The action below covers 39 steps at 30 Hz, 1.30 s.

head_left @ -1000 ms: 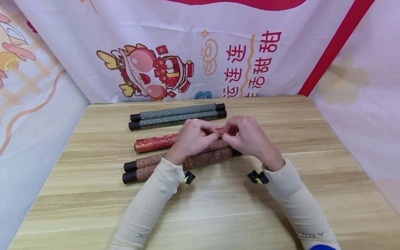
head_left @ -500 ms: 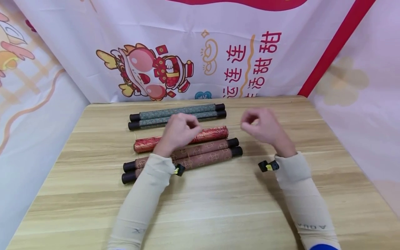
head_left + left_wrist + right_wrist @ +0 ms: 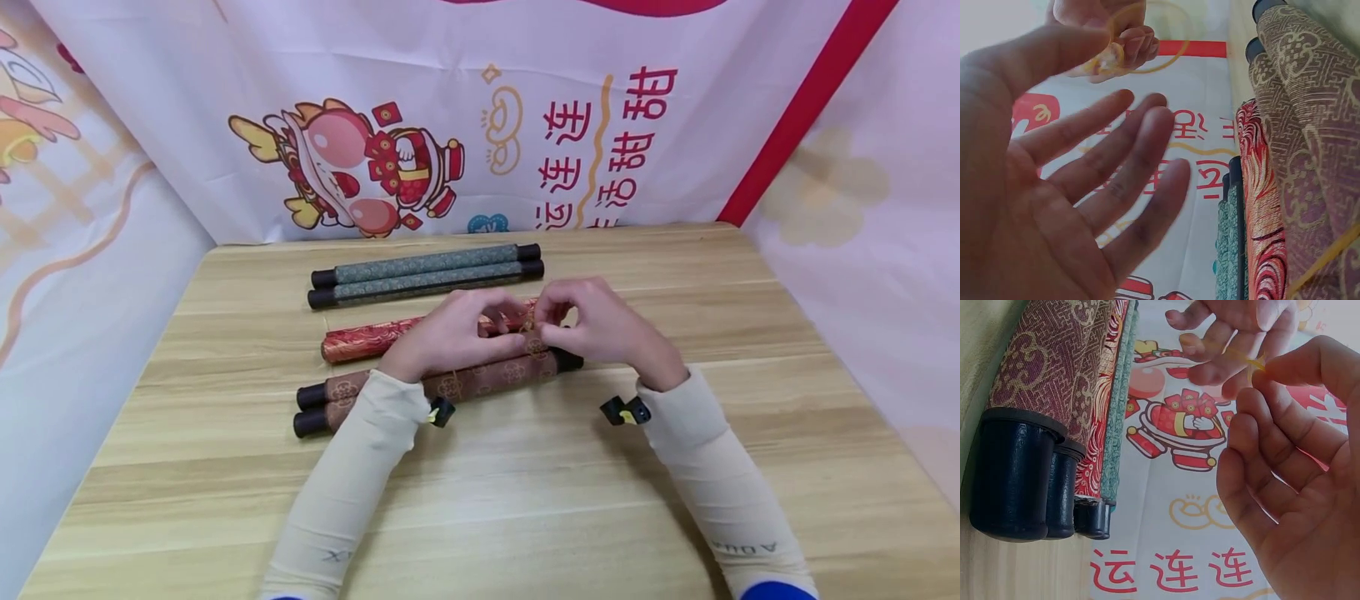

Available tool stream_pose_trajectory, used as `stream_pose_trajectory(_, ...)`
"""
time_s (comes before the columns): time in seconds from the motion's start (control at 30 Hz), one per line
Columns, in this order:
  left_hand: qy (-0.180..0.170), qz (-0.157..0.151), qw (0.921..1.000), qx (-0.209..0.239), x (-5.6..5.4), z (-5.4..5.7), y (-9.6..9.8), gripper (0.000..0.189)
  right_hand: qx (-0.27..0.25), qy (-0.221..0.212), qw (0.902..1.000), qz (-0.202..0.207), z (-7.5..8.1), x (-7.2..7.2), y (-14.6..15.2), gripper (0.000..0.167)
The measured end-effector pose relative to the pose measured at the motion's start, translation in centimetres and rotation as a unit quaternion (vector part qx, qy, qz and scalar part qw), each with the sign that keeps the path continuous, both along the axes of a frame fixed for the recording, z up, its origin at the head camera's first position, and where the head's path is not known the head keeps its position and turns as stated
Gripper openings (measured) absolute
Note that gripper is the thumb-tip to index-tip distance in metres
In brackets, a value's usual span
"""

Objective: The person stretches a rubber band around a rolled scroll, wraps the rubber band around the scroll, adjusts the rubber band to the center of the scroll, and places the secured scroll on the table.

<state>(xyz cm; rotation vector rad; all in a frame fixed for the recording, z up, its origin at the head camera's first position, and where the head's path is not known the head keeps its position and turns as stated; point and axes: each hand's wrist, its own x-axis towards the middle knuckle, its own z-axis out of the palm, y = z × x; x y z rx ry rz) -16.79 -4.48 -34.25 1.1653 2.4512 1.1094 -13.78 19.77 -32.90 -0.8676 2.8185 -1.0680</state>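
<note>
My right hand [image 3: 596, 325] pinches a yellow rubber band [image 3: 1257, 364] between thumb and forefinger, above the right part of the rolled scrolls. Part of the band hangs as a thin loop in the left wrist view. Close beside it, my left hand [image 3: 457, 329] has its fingers spread and loosely bent, palm facing the band. Below the hands lie a brown patterned scroll [image 3: 487, 379] with two dark-capped rollers and a red-and-gold scroll [image 3: 371, 340], both partly covered by the hands. A yellow band [image 3: 1329, 259] crosses the brown scroll.
A teal scroll [image 3: 427, 267] with two black-ended rollers lies farther back on the wooden table [image 3: 510, 500]. Behind it hangs a white printed cloth [image 3: 480, 108]. Small wrist cameras, such as the one on the right [image 3: 625, 411], stick out inward from the cuffs.
The hands were close together, drew apart sideways half a second ago, and are near each other again above the scrolls. The left fingers have loosened from their earlier curl.
</note>
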Motion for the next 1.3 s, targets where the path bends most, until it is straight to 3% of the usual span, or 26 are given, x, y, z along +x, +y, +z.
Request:
stream_pose_trajectory(0.23, 0.0, -0.005, 0.9991, 0.043, 0.1, -0.1, 0.6, 0.012, 0.0, -0.014, 0.9999, 0.005, 0.0, 0.1, 0.1, 0.007)
stream_pose_trajectory(0.63, 0.005, 0.036, 0.9993, 0.013, 0.1, 0.4, -0.4, 0.012, 0.016, -0.004, 0.9997, -0.02, 0.5, -0.1, 1.7, 0.011)
stream_pose_trajectory(0.9, -0.01, 0.043, 0.999, 0.011, 0.2, 0.8, -1.1, 0.01, 0.008, 0.058, 0.9949, -0.082, 0.9, -0.2, 3.5, 0.013)
stream_pose_trajectory(1.07, -0.024, 0.034, 0.9984, 0.037, 0.5, 0.8, -0.2, 0.015, -0.004, 0.038, 0.9976, -0.058, 1.2, 0.1, 2.0, 0.01)
stream_pose_trajectory(1.3, -0.011, 0.082, 0.9938, 0.074, 0.5, 0.6, 0.2, 0.013, -0.025, 0.03, 0.9982, -0.045, 1.3, 0.9, 0.3, 0.012)
